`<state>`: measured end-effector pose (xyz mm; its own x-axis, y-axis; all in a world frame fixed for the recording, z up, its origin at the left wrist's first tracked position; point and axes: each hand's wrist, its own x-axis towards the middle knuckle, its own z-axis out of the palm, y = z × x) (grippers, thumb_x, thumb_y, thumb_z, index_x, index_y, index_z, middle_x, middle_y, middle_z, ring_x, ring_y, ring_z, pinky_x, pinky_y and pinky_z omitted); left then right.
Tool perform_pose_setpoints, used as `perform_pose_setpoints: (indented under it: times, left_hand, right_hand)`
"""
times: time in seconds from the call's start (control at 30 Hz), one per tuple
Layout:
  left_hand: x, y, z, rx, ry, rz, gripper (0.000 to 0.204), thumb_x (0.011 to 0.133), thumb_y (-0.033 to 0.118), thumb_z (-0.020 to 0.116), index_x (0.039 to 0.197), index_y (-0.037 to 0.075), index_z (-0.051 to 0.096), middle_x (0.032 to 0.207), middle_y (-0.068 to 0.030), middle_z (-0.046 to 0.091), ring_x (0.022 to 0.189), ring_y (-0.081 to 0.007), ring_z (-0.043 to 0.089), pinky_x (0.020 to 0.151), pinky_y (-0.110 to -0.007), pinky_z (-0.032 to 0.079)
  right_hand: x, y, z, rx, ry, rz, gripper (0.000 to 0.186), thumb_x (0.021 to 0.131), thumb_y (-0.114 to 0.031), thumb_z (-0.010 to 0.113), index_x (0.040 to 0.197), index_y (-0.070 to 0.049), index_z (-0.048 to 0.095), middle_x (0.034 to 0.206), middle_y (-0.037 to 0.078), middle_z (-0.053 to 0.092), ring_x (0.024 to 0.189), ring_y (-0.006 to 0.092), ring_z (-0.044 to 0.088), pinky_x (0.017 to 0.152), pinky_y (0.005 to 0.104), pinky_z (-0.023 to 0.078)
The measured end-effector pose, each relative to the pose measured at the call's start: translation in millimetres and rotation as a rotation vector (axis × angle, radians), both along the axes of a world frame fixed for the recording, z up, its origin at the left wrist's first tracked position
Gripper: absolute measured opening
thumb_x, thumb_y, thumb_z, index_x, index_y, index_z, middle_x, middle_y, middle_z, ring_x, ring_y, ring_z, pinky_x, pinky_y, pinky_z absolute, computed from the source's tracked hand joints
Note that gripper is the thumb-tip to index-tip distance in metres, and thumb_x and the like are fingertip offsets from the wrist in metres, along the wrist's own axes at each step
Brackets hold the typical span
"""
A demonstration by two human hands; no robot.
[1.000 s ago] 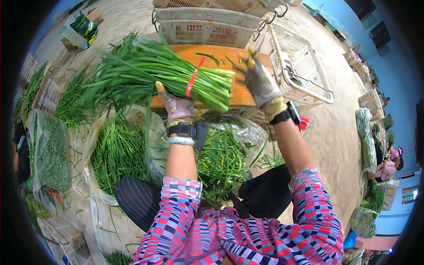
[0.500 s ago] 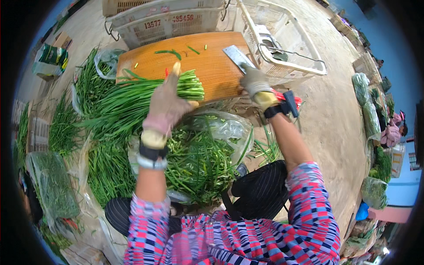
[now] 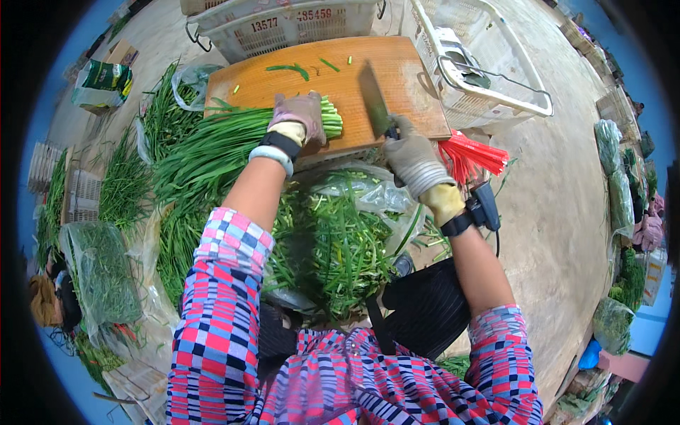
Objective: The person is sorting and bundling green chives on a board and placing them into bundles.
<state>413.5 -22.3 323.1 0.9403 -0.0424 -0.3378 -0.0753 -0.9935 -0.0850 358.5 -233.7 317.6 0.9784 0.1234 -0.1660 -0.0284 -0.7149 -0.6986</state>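
Observation:
A bunch of long green chives (image 3: 216,145) lies across the left part of the wooden board (image 3: 382,60), its pale cut ends facing right. My gloved left hand (image 3: 301,117) is closed over the bunch near those ends. My gloved right hand (image 3: 414,152) grips the handle of a cleaver (image 3: 372,99). The blade stands tilted over the board, a little to the right of the stalk ends and apart from them. A few cut green pieces (image 3: 289,70) lie at the board's far side.
Below the board, a plastic bag (image 3: 368,191) holds loose trimmings (image 3: 347,241). Red strips (image 3: 471,156) stick out beside its right corner. White plastic crates (image 3: 283,32) stand behind and at the right (image 3: 524,99). More greens (image 3: 124,184) lie at the left.
My left hand has gone from an extended finger over the bunch to a closed grip near its ends. The cleaver has swung from lying at the board's right to tilted beside the stalks.

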Motion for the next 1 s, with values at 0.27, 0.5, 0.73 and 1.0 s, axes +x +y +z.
perform_pose_setpoints:
  times: [0.27,0.5,0.73,1.0]
  left_hand:
    - [1,15,-39,0.060,-0.138,-0.091,0.026,0.079,0.020,0.056,0.104,0.011,0.060,0.108,-0.0109,0.065,0.102,-0.0263,0.061,0.093,-0.042,0.038]
    - [-14,13,-36,0.021,-0.275,-0.081,0.027,0.077,0.016,0.057,0.103,0.012,0.061,0.101,-0.0106,0.066,0.098,-0.0252,0.063,0.092,-0.043,0.038]
    - [-9,12,-31,0.028,-0.175,-0.069,0.027,0.076,0.014,0.056,0.101,0.009,0.061,0.100,-0.0117,0.067,0.094,-0.0272,0.065,0.094,-0.044,0.038]
    - [-10,0,-11,-0.035,-0.067,-0.037,0.070,0.058,0.036,0.077,0.115,0.006,0.050,0.112,-0.0143,0.062,0.107,-0.0276,0.059,0.102,-0.045,0.032]
  right_hand:
    - [-64,43,2,-0.146,-0.155,0.010,0.034,0.085,-0.022,0.052,0.116,-0.008,0.051,0.095,0.025,0.062,0.087,0.0406,0.061,0.077,0.0476,0.048]
    - [-64,40,22,-0.220,0.096,0.118,0.026,0.089,-0.023,0.049,0.105,-0.003,0.050,0.094,0.025,0.063,0.088,0.0402,0.062,0.078,0.0470,0.049]
    - [-32,59,-18,-0.191,0.017,0.135,0.028,0.087,-0.024,0.050,0.101,0.001,0.050,0.089,0.029,0.061,0.086,0.0432,0.060,0.078,0.0490,0.047]
    - [10,73,-39,-0.130,0.064,0.160,0.029,0.085,-0.015,0.048,0.106,0.004,0.056,0.098,0.029,0.062,0.096,0.0408,0.060,0.084,0.0443,0.048]
